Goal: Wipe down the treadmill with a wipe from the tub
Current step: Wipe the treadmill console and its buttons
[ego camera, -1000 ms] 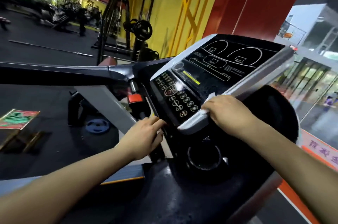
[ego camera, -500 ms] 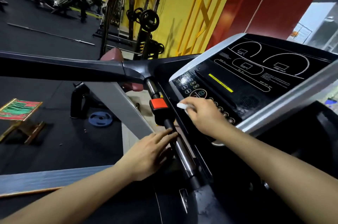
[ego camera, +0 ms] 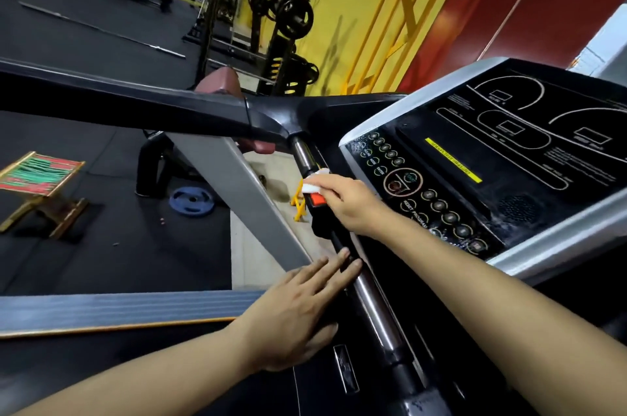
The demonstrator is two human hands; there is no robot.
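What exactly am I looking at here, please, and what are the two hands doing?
This is one picture from a camera worn on a person's head, looking down at their own arms in a gym. The big black panel with round buttons is a treadmill console. The right hand pinches a white wipe against the red-tabbed part of the handlebar beside the console. The left hand rests flat, fingers straight, touching that bar lower down. A blue weight plate lies on the floor.
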